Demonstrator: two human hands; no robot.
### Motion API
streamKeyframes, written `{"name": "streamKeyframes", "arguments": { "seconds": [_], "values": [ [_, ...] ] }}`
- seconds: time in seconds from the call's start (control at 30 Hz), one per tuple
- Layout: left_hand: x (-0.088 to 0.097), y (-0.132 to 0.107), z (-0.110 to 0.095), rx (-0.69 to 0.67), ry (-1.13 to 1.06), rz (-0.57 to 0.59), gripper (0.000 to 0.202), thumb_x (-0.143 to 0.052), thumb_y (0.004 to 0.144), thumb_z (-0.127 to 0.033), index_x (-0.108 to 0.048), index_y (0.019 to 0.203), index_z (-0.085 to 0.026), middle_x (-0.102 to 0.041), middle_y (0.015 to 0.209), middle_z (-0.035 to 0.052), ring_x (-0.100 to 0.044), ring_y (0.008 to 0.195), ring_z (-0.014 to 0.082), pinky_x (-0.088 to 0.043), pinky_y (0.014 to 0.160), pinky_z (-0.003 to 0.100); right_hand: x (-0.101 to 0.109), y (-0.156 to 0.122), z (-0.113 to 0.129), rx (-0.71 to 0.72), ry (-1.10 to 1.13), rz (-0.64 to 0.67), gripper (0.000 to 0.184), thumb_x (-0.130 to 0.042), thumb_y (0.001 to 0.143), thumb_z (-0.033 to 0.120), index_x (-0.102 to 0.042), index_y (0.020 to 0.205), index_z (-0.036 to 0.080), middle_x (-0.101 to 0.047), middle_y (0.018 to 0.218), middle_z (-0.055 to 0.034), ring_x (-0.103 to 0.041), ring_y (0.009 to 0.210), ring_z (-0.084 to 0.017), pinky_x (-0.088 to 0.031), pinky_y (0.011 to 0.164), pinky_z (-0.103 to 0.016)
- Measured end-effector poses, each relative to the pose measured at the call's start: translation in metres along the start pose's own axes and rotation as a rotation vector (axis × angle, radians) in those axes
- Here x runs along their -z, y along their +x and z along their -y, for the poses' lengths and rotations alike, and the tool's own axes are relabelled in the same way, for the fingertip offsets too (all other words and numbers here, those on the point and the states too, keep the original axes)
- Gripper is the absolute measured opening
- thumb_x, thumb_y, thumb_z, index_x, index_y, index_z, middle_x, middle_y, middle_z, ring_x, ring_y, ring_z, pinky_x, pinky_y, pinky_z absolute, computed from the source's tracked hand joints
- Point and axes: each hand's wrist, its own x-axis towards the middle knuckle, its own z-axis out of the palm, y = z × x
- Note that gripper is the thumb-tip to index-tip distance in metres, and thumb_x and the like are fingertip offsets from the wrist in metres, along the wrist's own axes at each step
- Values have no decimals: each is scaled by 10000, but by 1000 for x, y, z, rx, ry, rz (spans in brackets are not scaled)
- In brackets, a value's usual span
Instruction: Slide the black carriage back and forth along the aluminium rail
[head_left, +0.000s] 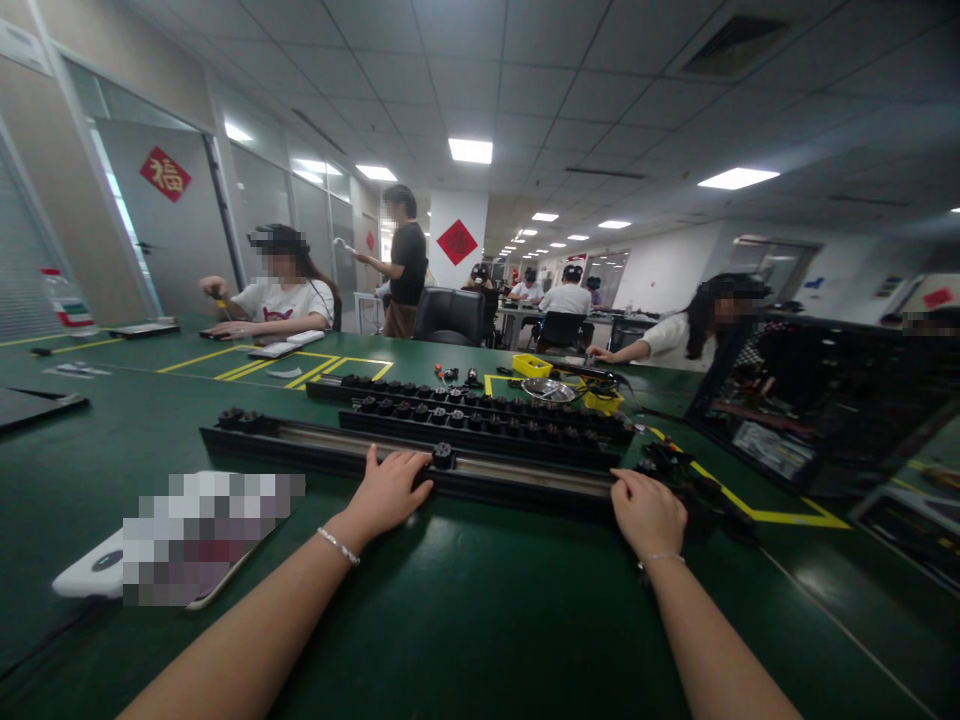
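A long black rail (525, 481) with a pale inner channel lies across the green table before me. One round black socket-like piece (442, 456) sits near its middle, and a pair of similar pieces (238, 418) is at its left end. My left hand (390, 492) rests against the near side of the rail, fingers spread, fingertips beside the middle piece. At the rail's right end, my right hand (649, 510) has its fingers curled over the edge; its fingertips are partly hidden. Behind lie other black rails (480, 424) carrying several round pieces.
A phone-like white device (90, 575) lies at left. Farther back are a yellow tray (532, 366), a metal dish (548, 389) and small black parts. An open black case (787, 410) stands at right. Co-workers sit across the table, one person (289, 290) at left, another (686, 335) at right.
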Motion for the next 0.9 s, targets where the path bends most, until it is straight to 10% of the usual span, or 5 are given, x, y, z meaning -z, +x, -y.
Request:
{"name": "streamKeyframes", "arguments": {
  "seconds": [0.9],
  "values": [
    [2, 1, -1, -27, -2, 40, 380, -424, 857, -379, -487, 1223, -300, -595, 1182, 51, -492, 1138, 244, -39, 1049, 651, -3, -1, 0, -20, 5, -33, 423, -312, 820, 301, -648, 1069, 240, -610, 1191, -35, -489, 1117, -235, -318, 931, -427]
  ]
}}
